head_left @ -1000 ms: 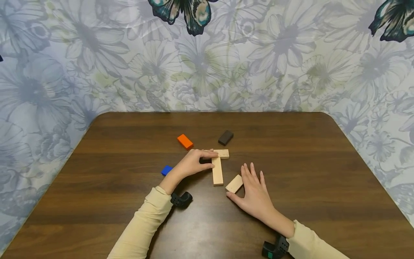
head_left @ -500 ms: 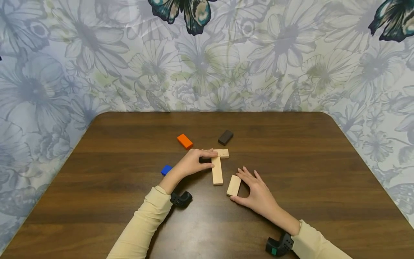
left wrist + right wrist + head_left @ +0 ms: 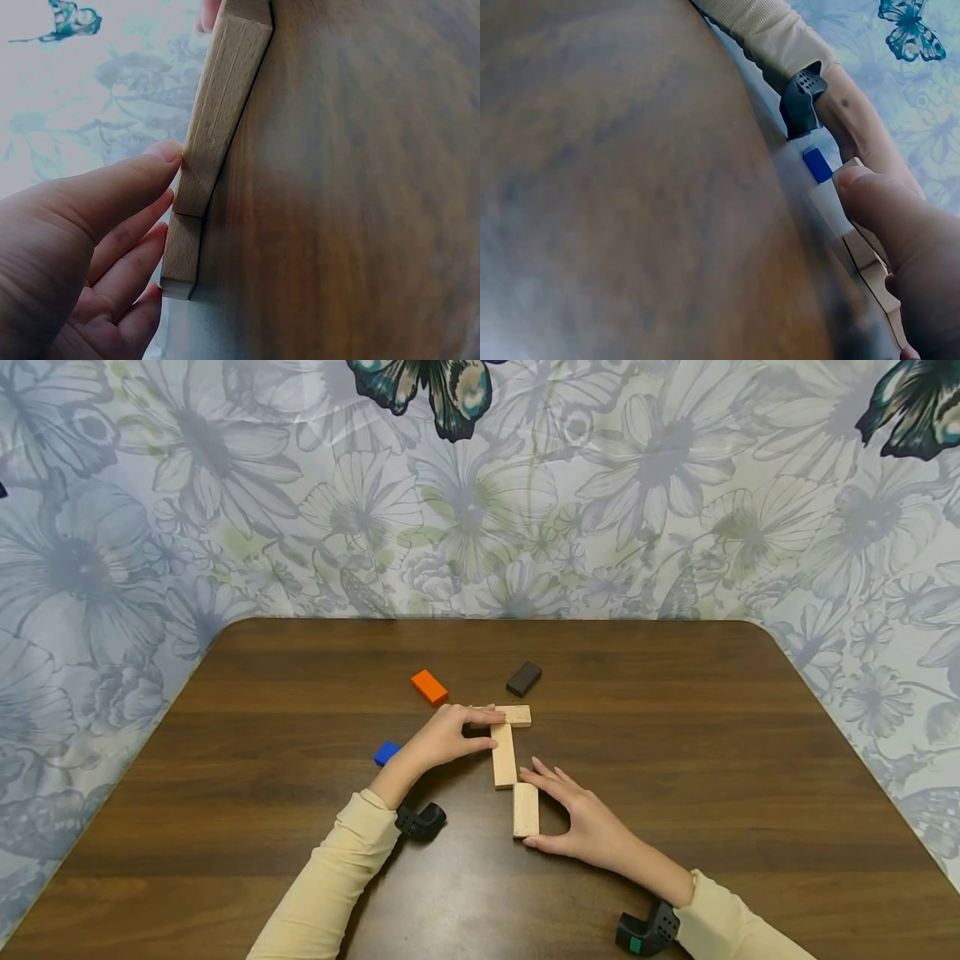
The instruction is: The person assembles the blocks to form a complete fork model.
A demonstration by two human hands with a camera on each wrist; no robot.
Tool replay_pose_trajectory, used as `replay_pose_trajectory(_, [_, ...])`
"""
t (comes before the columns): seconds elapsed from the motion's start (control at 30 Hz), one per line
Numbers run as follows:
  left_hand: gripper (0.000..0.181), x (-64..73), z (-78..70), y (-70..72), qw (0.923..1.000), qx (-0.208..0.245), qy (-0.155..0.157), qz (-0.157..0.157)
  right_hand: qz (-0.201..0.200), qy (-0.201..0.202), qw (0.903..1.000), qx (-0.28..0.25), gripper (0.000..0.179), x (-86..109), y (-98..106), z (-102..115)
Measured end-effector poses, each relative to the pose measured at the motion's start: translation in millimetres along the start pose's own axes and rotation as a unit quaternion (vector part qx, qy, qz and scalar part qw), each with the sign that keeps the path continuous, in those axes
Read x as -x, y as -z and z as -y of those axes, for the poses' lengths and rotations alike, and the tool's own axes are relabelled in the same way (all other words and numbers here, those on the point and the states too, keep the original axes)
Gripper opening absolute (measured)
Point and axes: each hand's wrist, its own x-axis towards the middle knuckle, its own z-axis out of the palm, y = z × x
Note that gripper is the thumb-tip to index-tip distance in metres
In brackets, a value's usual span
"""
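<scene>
In the head view my left hand (image 3: 442, 739) touches two light wooden blocks. Its fingers lie on a crosswise block (image 3: 517, 716), partly covered by them, and its thumb meets the side of a lengthwise block (image 3: 504, 758). The left wrist view shows that thumb against the lengthwise block (image 3: 221, 112), end to end with the other. My right hand (image 3: 588, 822) pinches a third wooden block (image 3: 526, 810) by its two ends, thumb at the near one. This block stands lengthwise by the near right corner of the middle block; whether they touch, I cannot tell.
An orange block (image 3: 430, 687) and a dark grey block (image 3: 523, 678) lie toward the back of the brown table (image 3: 645, 668). A blue block (image 3: 386, 753) sits beside the left wrist, partly hidden. Flowered wallpaper (image 3: 480, 527) rises behind the table.
The right hand has taken hold of the third block, turned it from slanted to lengthwise and brought it left and nearer, beside the middle block's end. The left hand stays put.
</scene>
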Motion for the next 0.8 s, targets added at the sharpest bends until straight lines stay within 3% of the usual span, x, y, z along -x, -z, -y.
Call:
replay_pose_trajectory(0.43, [0.040, -0.3, 0.0, -0.5, 1.0000, 0.000, -0.008, 0.000, 0.011, 0.078, 0.9967, 0.019, 0.077, -16.0, -5.8, 0.7])
replay_pose_trajectory(0.67, [0.040, -0.9, 1.3, -1.0, 1.0000, 0.000, -0.003, -0.002, 0.019, 0.096, 0.9947, 0.031, 0.063, -18.1, -7.7, 1.6])
replay_pose_trajectory(0.8, [0.040, -1.3, 2.0, -1.2, 1.0000, 0.001, -0.002, -0.002, 0.030, 0.094, 0.9943, 0.040, 0.068, -18.3, -8.0, 1.8])
